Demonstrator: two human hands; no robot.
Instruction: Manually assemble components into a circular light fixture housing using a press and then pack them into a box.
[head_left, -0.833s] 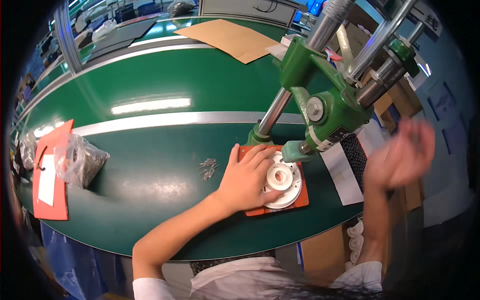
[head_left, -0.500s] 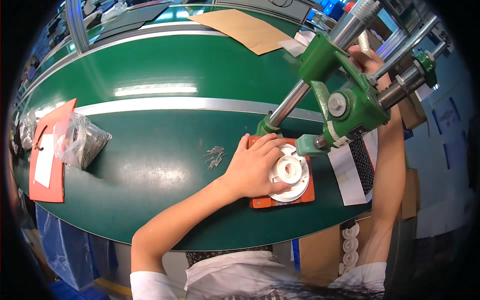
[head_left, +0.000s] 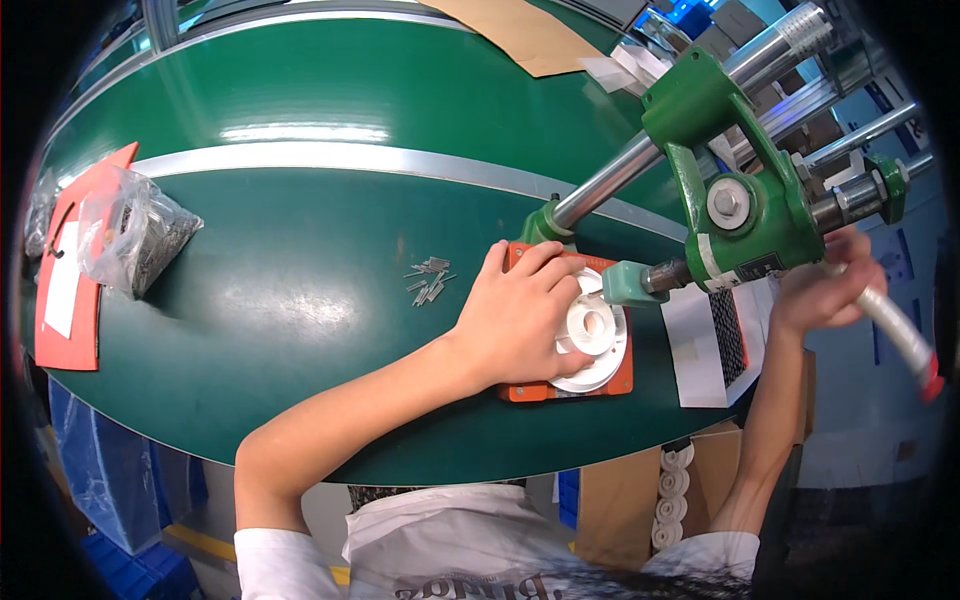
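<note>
My left hand (head_left: 515,315) grips the left side of a round white plastic wheel (head_left: 602,362). Its fingers spread over the far edge, with the thumb at the near edge. Under the wheel is the orange base (head_left: 622,382) of a green hand press (head_left: 745,215). The press's pale green block (head_left: 628,284) reaches over the wheel's far right part, and I cannot tell whether they touch. Over on the right, my right hand (head_left: 830,285) is closed around the press lever (head_left: 898,328), a pale wrapped bar with a red end.
Several small metal pins (head_left: 430,282) lie left of the press. A clear bag of pins (head_left: 150,240) rests by an orange-red board (head_left: 70,310) at far left. White paper (head_left: 692,350) lies to the right. White wheels (head_left: 672,495) fill a cardboard box below the table edge.
My right hand has swung the lever from behind the press toward me and down on the right. My left hand stays on the wheel. The whole view has shifted slightly.
</note>
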